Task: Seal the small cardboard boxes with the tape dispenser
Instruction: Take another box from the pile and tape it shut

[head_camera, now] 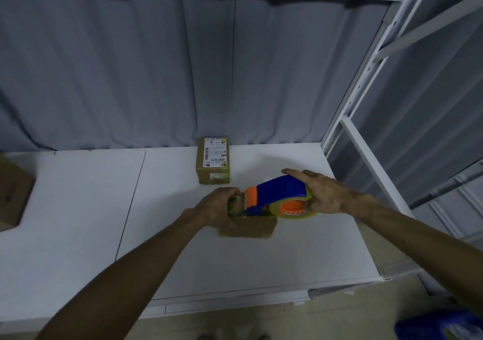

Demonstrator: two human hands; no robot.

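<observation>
A small cardboard box lies on the white shelf in front of me. My left hand grips its left end. My right hand holds a blue and orange tape dispenser with a roll of clear tape, its orange nose resting on the top of the box next to my left fingers. Much of the box top is hidden by the dispenser and my hand. A second small box with a white shipping label stands farther back near the curtain.
A larger cardboard box sits at the shelf's left edge. A grey curtain hangs behind the shelf. White metal rack uprights rise on the right. A blue object lies on the floor at lower right.
</observation>
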